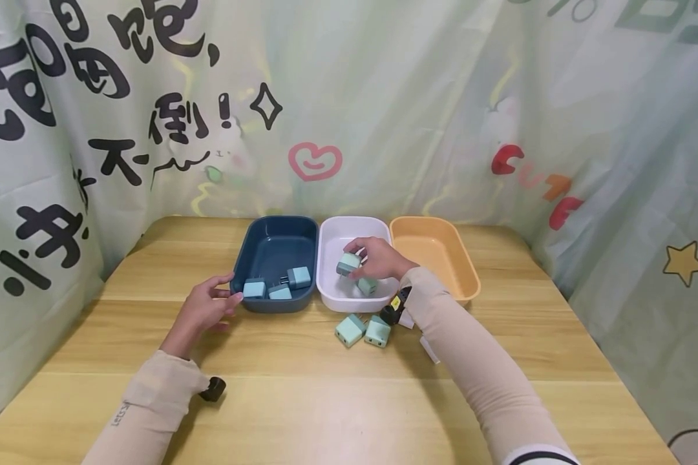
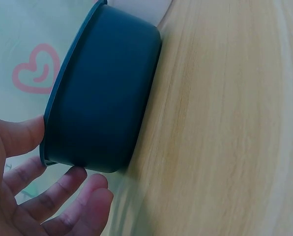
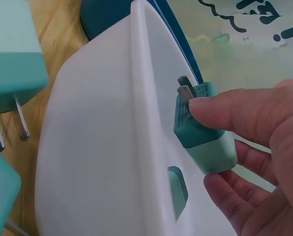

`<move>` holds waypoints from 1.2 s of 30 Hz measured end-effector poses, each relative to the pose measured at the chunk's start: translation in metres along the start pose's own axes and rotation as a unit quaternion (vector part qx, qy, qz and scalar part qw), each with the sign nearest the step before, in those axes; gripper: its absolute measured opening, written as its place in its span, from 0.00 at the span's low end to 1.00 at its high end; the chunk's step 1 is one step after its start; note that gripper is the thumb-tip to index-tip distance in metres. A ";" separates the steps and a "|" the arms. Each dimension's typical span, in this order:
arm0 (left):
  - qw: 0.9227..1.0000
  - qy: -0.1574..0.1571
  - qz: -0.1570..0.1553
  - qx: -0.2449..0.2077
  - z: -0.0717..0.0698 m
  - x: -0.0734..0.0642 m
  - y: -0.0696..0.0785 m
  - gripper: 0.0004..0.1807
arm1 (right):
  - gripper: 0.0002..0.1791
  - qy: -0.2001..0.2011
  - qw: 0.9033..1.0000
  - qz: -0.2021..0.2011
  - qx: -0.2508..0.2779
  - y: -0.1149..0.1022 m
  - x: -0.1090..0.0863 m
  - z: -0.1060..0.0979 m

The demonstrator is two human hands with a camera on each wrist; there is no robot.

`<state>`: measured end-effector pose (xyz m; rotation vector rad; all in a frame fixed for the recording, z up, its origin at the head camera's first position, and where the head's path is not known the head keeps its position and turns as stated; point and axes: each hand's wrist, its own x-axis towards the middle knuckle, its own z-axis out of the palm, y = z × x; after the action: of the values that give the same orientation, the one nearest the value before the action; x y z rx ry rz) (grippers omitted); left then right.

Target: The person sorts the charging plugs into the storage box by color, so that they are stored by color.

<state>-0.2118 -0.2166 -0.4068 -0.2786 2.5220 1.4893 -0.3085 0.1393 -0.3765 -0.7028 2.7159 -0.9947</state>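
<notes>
My right hand (image 1: 378,257) pinches a mint-green plug charger (image 3: 205,130) between thumb and fingers over the white tray (image 1: 355,305). In the right wrist view its two metal prongs point up past the thumb. Below it, another green charger (image 1: 368,285) lies inside the white tray. My left hand (image 1: 206,307) is at the near left corner of the dark blue tray (image 1: 276,306). Its thumb touches the rim (image 2: 44,130), and its loosely bent fingers lie around the corner. Three chargers, one of them a charger with visible prongs (image 1: 299,278), lie in the blue tray.
Two more green chargers (image 1: 377,331) sit on the wooden table (image 1: 326,400) before the white tray. White pieces (image 1: 429,349) are partly hidden by the right forearm. An orange tray (image 1: 436,245) stands at the right of the row. A printed curtain (image 1: 384,97) hangs behind.
</notes>
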 end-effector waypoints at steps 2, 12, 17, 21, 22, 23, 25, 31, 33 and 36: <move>1.000 0.000 0.000 -0.002 0.000 0.000 0.000 0.38 | 0.28 -0.001 1.000 0.003 0.003 -0.001 0.000 0.000; 1.000 0.001 0.000 -0.002 0.002 -0.001 0.000 0.38 | 0.29 0.002 1.000 0.015 0.003 0.001 0.001 0.000; 1.000 0.002 0.005 -0.003 0.002 -0.001 0.000 0.37 | 0.29 0.005 1.000 0.013 0.003 0.003 0.003 0.001; 1.000 0.003 0.008 -0.005 0.002 -0.001 0.000 0.37 | 0.28 0.007 1.000 0.022 0.006 0.002 0.003 0.002; 1.000 0.003 0.007 -0.005 0.002 0.000 0.000 0.37 | 0.28 0.007 1.000 0.023 0.005 0.002 0.003 0.002; 1.000 0.004 0.007 -0.005 0.002 0.000 0.000 0.37 | 0.28 0.006 1.000 0.024 0.005 0.002 0.003 0.002; 1.000 0.004 0.004 -0.005 0.003 0.000 0.000 0.37 | 0.28 0.007 1.000 0.025 0.004 0.002 0.003 0.002; 1.000 0.007 0.000 -0.007 0.003 0.001 0.001 0.37 | 0.26 0.016 1.000 0.007 0.023 0.001 0.003 0.001; 1.000 0.006 0.002 -0.008 0.002 0.000 0.000 0.37 | 0.25 0.018 1.000 0.001 0.026 0.001 0.002 0.000; 1.000 0.006 0.001 -0.010 0.002 0.000 0.000 0.37 | 0.25 0.015 0.999 -0.006 0.027 0.000 0.000 -0.002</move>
<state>-0.2118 -0.2151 -0.4076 -0.2885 2.5179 1.5192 -0.3094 0.1406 -0.3751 -0.6997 2.7013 -1.0862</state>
